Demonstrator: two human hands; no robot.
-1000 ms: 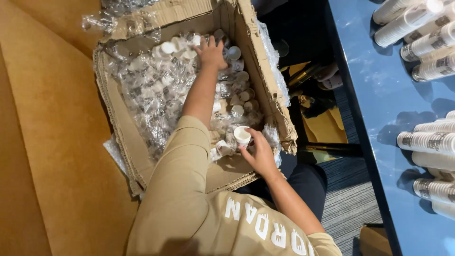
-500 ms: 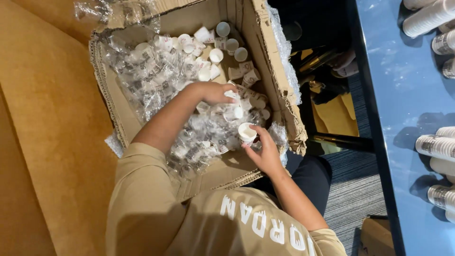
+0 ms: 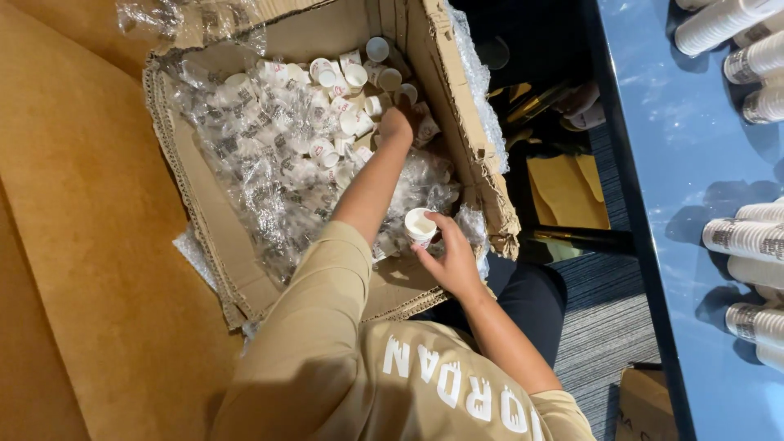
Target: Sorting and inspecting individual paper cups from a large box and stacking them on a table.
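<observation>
The torn cardboard box (image 3: 457, 122) sits open on the tan floor, lined with crinkled clear plastic wrap (image 3: 261, 163) and strewn with small white paper cups (image 3: 343, 98). Your left hand (image 3: 400, 124) reaches deep among them — I cannot tell how its fingers stand. Your right hand (image 3: 453, 257) pinches one cup (image 3: 420, 224) above the box's near edge. Light and easily crushed — grip its rim gently.
</observation>
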